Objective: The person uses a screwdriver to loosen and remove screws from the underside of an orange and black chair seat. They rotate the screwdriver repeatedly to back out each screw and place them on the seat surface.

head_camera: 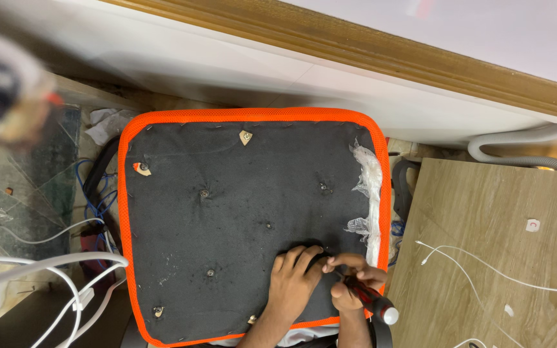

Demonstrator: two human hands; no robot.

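Low in the frame, on the upturned seat cushion (227,219), the left hand (294,283) presses flat with fingers released while the right hand (352,283) grasps a screwdriver (369,301), whose tilted tip could slip and tear the fabric.

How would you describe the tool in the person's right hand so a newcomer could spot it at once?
Start at the big upturned seat cushion, black underneath with a bright orange mesh border. At its lower right edge, two hands meet; the right hand grips a screwdriver. Its red and black handle with a white end cap sets it apart from the white cables nearby.
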